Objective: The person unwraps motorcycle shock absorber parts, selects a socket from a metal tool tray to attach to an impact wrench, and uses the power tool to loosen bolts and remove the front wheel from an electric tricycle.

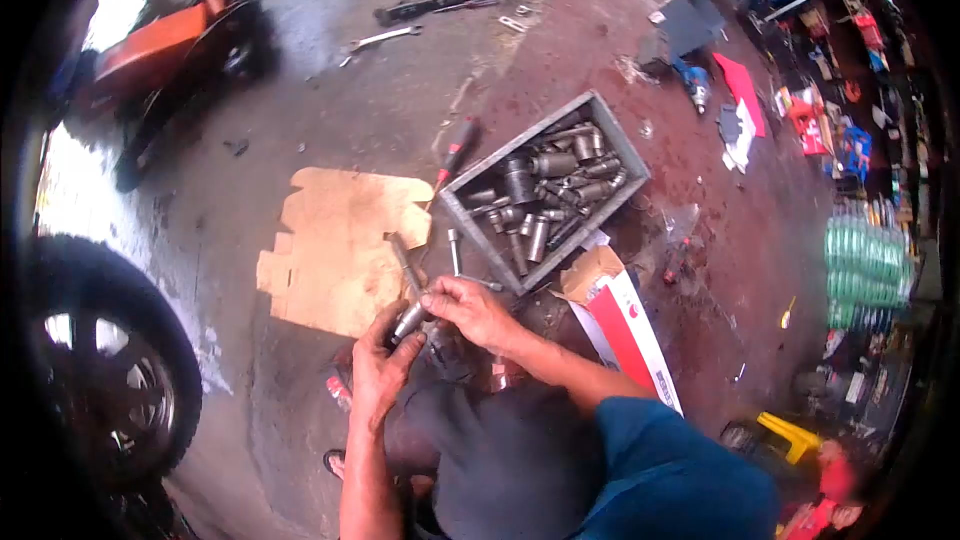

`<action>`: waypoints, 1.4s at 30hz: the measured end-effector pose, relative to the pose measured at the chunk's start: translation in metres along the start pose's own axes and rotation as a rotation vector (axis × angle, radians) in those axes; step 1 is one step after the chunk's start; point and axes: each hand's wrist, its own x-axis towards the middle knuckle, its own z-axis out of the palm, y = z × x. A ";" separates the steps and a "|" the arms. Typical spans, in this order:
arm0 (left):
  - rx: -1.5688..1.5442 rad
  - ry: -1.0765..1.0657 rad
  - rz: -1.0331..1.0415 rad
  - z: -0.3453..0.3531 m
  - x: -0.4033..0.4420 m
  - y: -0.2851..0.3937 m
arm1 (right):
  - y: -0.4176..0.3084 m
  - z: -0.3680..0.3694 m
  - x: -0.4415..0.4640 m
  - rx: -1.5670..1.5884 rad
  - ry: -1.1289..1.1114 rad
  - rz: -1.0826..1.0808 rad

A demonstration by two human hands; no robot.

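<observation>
My left hand (380, 365) is closed around a shiny metal socket (411, 318). The fingers of my right hand (468, 310) pinch the same piece from the other side. A slim metal bar (405, 262), which looks like an extension bar, points up and away from the hands, apparently joined to the socket; the joint is hidden by fingers. Beneath the bar lies a flattened piece of brown cardboard (335, 245). Just beyond my right hand, a grey metal box (487, 258) holds several dark sockets (540, 165). A small steel tool (455, 252) rests between the cardboard and the box.
A red-handled screwdriver (460, 145) lies by the box corner. A red and white carton (630, 325) stands right of my right arm. Wrenches (387, 37) are on the floor ahead. A wheel (110, 370) and orange jack (160, 45) are left; cluttered shelves (865, 270) line the right.
</observation>
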 end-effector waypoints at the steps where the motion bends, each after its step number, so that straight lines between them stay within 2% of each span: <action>1: 0.022 -0.024 -0.017 0.003 0.006 0.009 | -0.002 -0.005 -0.002 0.060 0.048 0.011; 3: 0.023 -0.065 -0.053 0.018 0.011 0.008 | 0.003 -0.015 -0.014 0.186 0.148 0.035; 5: -0.028 -0.080 -0.090 0.033 0.015 0.001 | 0.007 -0.034 -0.027 0.111 0.293 -0.001; 7: 0.090 -0.120 -0.030 0.047 0.020 0.000 | 0.013 -0.064 -0.032 0.024 0.415 -0.040; 8: 0.123 -0.126 -0.021 0.048 0.021 0.003 | 0.009 -0.074 -0.033 0.102 0.461 -0.070; 9: 0.151 -0.132 -0.012 0.053 0.023 0.004 | 0.012 -0.093 -0.033 0.010 0.484 -0.054; 11: 0.101 -0.098 -0.052 0.056 0.024 0.003 | 0.007 -0.116 -0.034 0.056 0.632 -0.119; 15: 0.123 -0.041 -0.098 0.053 0.031 0.008 | 0.009 -0.170 -0.029 -0.518 0.835 -0.148; 19: 0.134 -0.013 -0.133 0.032 0.040 -0.019 | -0.011 -0.219 -0.027 -0.683 0.783 -0.136; 20: 0.132 -0.005 -0.082 0.031 0.041 -0.018 | -0.020 -0.228 -0.026 -0.591 0.755 -0.100; 21: 0.115 0.021 -0.124 0.031 0.040 -0.013 | -0.027 -0.238 -0.022 -0.560 0.772 -0.033; 23: 0.079 0.074 -0.203 0.031 0.040 0.001 | -0.028 -0.263 -0.010 -0.673 0.735 -0.158; 26: 0.069 0.093 -0.220 0.028 0.043 0.001 | -0.035 -0.264 0.001 -1.351 0.969 -0.350; 29: 0.093 0.094 -0.171 0.020 0.046 -0.014 | -0.039 -0.254 0.003 -1.480 0.624 -0.107; 30: 0.087 0.096 -0.180 0.020 0.046 -0.009 | -0.040 -0.242 0.007 -1.518 0.447 0.128; 31: 0.081 0.099 -0.188 0.021 0.047 -0.005 | -0.024 -0.235 0.007 -1.663 0.388 0.074; 33: 0.099 0.115 -0.196 0.024 0.047 0.001 | -0.006 -0.229 0.006 -1.744 0.368 0.040; 36: 0.078 0.102 -0.235 0.023 0.048 0.001 | -0.004 -0.223 0.008 -1.704 0.436 0.097; 39: 0.054 0.089 -0.208 0.020 0.050 -0.010 | 0.004 -0.222 0.007 -1.496 0.561 0.017; 40: 0.044 0.093 -0.188 0.021 0.049 -0.015 | 0.003 -0.225 0.003 -1.256 0.557 -0.020; 42: 0.028 0.059 -0.177 0.025 0.048 -0.009 | -0.001 -0.218 -0.007 -1.150 0.556 -0.124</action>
